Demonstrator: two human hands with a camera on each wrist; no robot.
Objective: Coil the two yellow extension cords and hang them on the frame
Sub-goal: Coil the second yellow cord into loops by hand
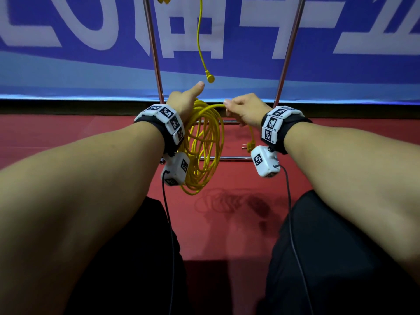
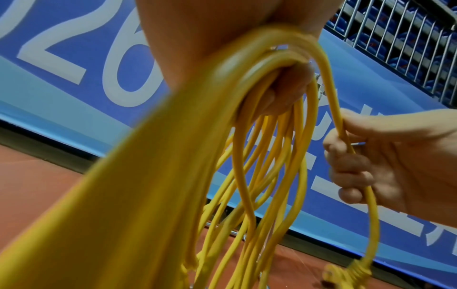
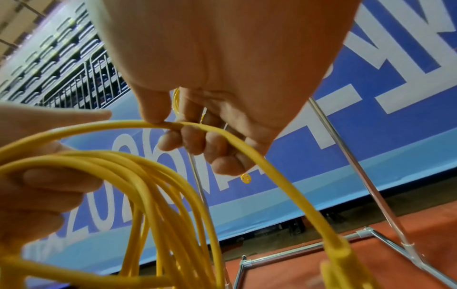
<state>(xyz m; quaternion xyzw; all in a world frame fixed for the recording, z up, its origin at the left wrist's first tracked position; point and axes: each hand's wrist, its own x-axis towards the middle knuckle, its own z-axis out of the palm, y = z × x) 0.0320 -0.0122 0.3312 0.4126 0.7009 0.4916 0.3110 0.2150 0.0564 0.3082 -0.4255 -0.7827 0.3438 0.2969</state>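
Holding the coiled cord (image 1: pixel 204 142) bunched in my left hand (image 1: pixel 184 103), thumb out, in front of the frame (image 1: pixel 156 64), right hand (image 1: pixel 245 110) pinching the last strand near the plug (image 1: pixel 248 146); light, floppy, probably slippery, so grip where the loops gather.

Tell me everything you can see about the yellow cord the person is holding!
The yellow cord is thin, smooth and rubbery-looking, gathered into many long loops that hang down above the red floor without touching it. The left hand grips the top of the bundle. The right hand pinches the last loose strand, which runs through its curled fingers and ends in a yellow plug dangling below. It hangs in front of the metal frame.
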